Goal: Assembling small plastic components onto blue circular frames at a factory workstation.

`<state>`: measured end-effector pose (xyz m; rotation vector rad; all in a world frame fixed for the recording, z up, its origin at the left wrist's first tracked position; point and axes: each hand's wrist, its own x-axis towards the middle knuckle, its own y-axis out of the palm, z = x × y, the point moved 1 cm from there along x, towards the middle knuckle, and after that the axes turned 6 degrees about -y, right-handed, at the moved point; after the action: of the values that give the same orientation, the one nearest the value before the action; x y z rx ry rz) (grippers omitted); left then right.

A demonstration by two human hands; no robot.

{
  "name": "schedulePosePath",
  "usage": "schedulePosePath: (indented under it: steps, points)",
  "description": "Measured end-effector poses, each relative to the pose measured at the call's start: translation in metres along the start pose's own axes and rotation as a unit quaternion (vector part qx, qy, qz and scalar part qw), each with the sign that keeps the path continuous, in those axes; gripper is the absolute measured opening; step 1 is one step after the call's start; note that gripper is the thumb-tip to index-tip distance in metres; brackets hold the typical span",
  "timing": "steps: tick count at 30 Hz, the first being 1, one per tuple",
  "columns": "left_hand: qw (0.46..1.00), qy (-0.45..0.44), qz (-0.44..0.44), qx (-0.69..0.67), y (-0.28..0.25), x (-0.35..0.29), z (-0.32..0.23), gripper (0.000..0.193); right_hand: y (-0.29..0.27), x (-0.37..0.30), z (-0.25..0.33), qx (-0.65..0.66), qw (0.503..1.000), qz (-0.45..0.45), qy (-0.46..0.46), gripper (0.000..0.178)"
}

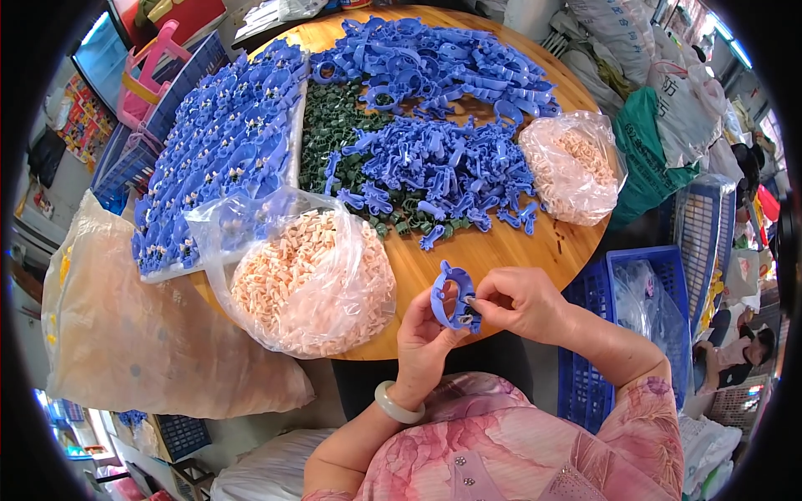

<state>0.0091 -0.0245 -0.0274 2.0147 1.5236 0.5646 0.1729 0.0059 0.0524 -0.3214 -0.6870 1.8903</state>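
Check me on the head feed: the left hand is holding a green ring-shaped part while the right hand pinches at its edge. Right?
Not quite: the ring-shaped part is blue, not green, as the head view shows. The left hand does hold it, while the right hand pinches at its edge.

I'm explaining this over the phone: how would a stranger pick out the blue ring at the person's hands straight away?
Start at the round wooden table and go to its near edge, where the person's left hand holds a blue ring. Unlike the heaped blue pieces farther back, it is held apart, with the right hand at its side.
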Motion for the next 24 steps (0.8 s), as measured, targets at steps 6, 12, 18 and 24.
schedulePosePath:
  steps: [6, 12, 18, 24]
  points:
    - [1.000, -0.004, -0.002, -0.013, -0.001, 0.001, 0.001, 0.051, -0.001, 0.002, -0.004, -0.121, 0.985, 0.034, -0.120, 0.012]
    - [0.999, -0.030, 0.000, -0.017, -0.001, 0.001, -0.002, 0.051, 0.002, 0.000, -0.008, -0.053, 0.996, 0.018, -0.069, 0.011]
    - [0.993, -0.103, -0.004, -0.065, 0.004, 0.005, -0.017, 0.046, -0.010, -0.002, -0.001, 0.025, 0.999, -0.007, -0.027, 0.012]
    - [0.968, -0.185, 0.082, -0.147, 0.003, 0.008, -0.027, 0.041, -0.006, 0.010, -0.022, 0.175, 0.983, -0.057, -0.016, 0.033]
